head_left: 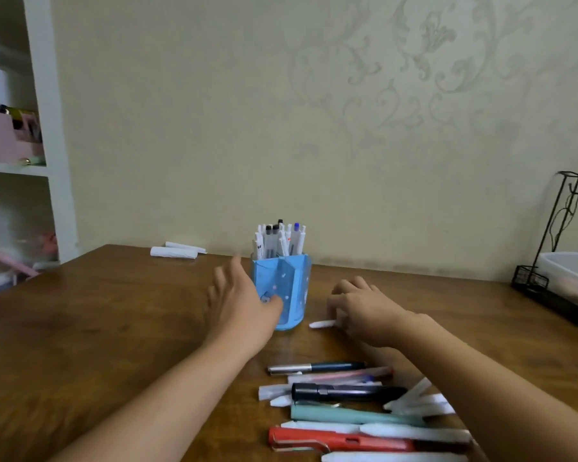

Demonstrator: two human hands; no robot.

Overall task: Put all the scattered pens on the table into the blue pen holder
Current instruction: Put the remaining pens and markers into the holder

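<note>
A wooden table (114, 328) holds a blue pen holder (282, 291) full of pens, flanked by the left hand (241, 301), fingers spread and empty, thumb against the holder. The right hand (364, 308) curls over a white pen (321, 324). Scattered pens (347, 408) lie nearer.

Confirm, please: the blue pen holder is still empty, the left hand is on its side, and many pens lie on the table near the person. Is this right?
Not quite. In the head view the blue pen holder is not empty: several pens already stand in it. The rest holds: the left hand is on its side, and many scattered pens lie on the table near the person.
</note>
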